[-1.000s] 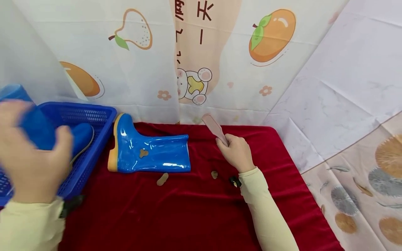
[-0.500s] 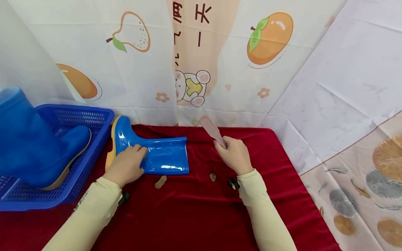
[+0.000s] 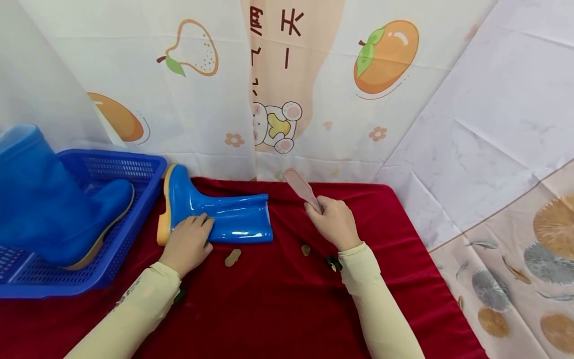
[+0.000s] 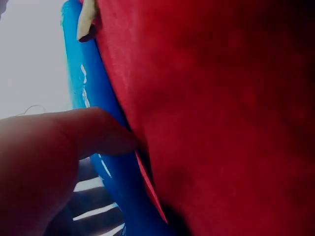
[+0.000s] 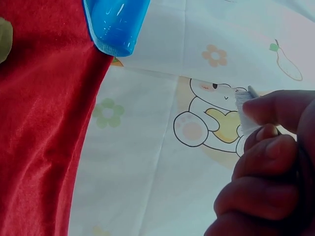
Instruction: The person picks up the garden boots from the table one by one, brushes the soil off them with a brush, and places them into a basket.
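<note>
A glossy blue rain boot (image 3: 239,219) with a yellow sole lies on its side on the red cloth, its opening toward the right. My left hand (image 3: 188,243) grips it near the ankle, the thumb (image 4: 101,130) along the near edge and the fingers over the upper side. The brown patch seen earlier on the boot is hidden under this hand. My right hand (image 3: 335,223) holds a pale pink brush (image 3: 299,185) by its handle, raised to the right of the boot. White bristles (image 5: 243,113) show beside the thumb in the right wrist view.
At the left, a blue plastic basket (image 3: 154,162) holds a second blue boot (image 3: 49,204). Small brown pieces, one peanut-shaped (image 3: 232,257) and one rounder (image 3: 306,250), lie on the red cloth (image 3: 269,309). A printed curtain (image 3: 202,114) hangs right behind the table.
My left hand has left the second boot at the basket and moved right onto the lying boot, taking hold of it. My right hand stays nearly where it was, still holding the brush.
</note>
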The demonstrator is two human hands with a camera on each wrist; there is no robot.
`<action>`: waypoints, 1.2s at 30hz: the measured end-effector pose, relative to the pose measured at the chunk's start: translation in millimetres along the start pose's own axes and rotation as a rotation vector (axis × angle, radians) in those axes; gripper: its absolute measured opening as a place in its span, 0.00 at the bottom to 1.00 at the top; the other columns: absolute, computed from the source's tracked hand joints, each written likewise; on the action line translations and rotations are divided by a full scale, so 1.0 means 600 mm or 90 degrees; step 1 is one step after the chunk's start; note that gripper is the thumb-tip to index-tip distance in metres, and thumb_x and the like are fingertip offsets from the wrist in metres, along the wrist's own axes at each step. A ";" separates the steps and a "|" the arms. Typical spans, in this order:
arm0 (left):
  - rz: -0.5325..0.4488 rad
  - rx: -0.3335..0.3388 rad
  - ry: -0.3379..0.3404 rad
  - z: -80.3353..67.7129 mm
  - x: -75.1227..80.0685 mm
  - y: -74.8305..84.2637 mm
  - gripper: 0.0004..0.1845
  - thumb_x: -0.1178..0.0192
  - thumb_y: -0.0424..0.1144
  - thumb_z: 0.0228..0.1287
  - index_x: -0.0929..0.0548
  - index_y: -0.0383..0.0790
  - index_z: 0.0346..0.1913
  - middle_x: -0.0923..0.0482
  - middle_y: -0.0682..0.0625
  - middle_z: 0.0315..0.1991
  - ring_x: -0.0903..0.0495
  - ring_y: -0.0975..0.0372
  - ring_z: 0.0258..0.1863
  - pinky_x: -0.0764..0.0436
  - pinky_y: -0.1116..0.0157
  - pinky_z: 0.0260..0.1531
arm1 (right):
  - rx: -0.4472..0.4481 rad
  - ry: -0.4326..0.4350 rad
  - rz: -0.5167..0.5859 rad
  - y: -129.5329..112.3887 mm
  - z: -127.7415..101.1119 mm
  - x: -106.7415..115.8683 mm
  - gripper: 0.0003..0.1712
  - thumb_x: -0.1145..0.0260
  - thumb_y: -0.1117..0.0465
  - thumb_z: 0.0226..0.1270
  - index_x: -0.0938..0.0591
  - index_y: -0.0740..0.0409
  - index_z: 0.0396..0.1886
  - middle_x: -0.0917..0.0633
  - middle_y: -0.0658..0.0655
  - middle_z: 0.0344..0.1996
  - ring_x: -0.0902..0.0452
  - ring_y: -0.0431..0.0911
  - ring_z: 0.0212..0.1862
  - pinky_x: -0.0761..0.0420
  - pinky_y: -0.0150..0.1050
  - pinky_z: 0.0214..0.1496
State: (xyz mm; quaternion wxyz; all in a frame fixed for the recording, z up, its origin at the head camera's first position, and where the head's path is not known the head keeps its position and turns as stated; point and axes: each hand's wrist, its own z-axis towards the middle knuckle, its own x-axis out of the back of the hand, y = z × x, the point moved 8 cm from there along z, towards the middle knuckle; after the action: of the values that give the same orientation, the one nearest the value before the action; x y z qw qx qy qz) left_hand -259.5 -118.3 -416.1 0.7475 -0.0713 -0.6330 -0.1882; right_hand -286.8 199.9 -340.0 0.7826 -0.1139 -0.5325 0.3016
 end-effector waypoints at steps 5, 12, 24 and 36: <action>-0.018 -0.014 0.026 0.000 0.003 -0.011 0.21 0.33 0.34 0.64 0.19 0.26 0.57 0.17 0.29 0.55 0.18 0.38 0.53 0.19 0.40 0.56 | 0.012 0.002 -0.001 -0.004 0.002 0.002 0.25 0.33 0.56 0.67 0.37 0.50 0.15 0.39 0.45 0.10 0.45 0.40 0.17 0.43 0.36 0.17; -0.025 -0.019 0.043 0.004 0.017 -0.022 0.09 0.37 0.32 0.65 0.21 0.30 0.44 0.16 0.38 0.30 0.17 0.44 0.34 0.14 0.45 0.35 | 0.027 0.009 -0.001 -0.010 0.005 0.006 0.25 0.33 0.56 0.66 0.37 0.50 0.14 0.40 0.46 0.10 0.46 0.40 0.17 0.43 0.36 0.17; 0.006 0.011 -0.050 0.012 0.005 -0.017 0.29 0.22 0.37 0.55 0.23 0.27 0.56 0.16 0.31 0.50 0.18 0.38 0.48 0.16 0.39 0.48 | 0.028 0.006 0.002 -0.013 0.004 0.007 0.26 0.34 0.55 0.67 0.38 0.50 0.14 0.40 0.45 0.11 0.47 0.40 0.18 0.44 0.36 0.18; 0.021 0.047 -0.030 0.043 -0.007 0.012 0.16 0.34 0.41 0.62 0.17 0.28 0.42 0.16 0.36 0.32 0.20 0.43 0.33 0.17 0.41 0.41 | 0.026 -0.013 0.003 -0.010 -0.004 0.004 0.26 0.33 0.54 0.68 0.37 0.49 0.15 0.40 0.45 0.11 0.47 0.39 0.18 0.44 0.36 0.18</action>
State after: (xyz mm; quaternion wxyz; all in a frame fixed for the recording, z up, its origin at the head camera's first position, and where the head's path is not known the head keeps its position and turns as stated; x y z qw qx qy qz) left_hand -281.3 -102.1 -414.5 0.7376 -0.0587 -0.6556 -0.1508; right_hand -282.1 196.7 -336.2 0.7786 -0.0965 -0.5339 0.3153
